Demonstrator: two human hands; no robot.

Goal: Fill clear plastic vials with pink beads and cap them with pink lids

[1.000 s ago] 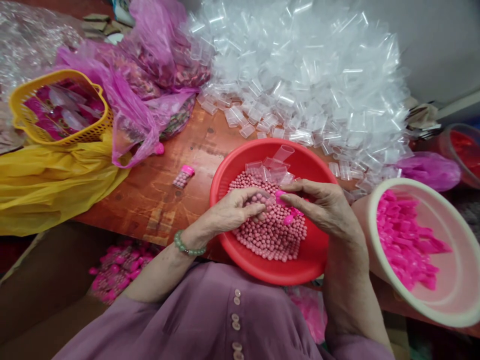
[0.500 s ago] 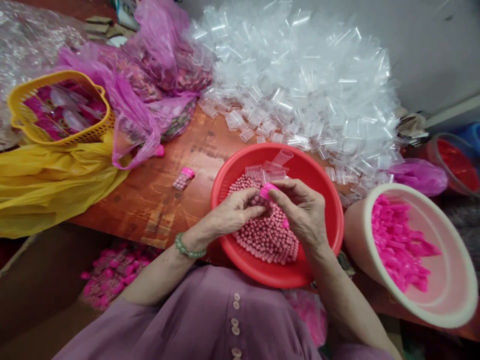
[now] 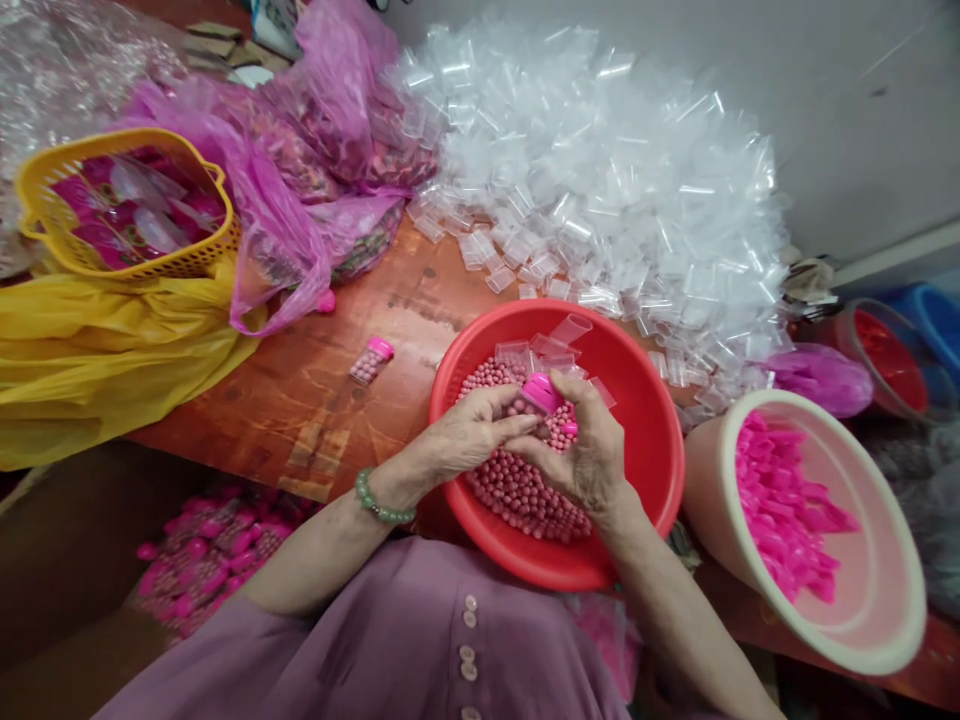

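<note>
One pink-capped bead tube (image 3: 538, 394), clamped by the left hand (image 3: 471, 432), slants short of the far rim of the red basin (image 3: 646, 440), cap toward the right hand (image 3: 597, 452) (grip unclear).

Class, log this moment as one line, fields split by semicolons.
Left hand: holds clear tube of beads; Right hand: at tube's pink cap; Below: red basin, pink beads; Table, left of basin: second tube, capped
</note>
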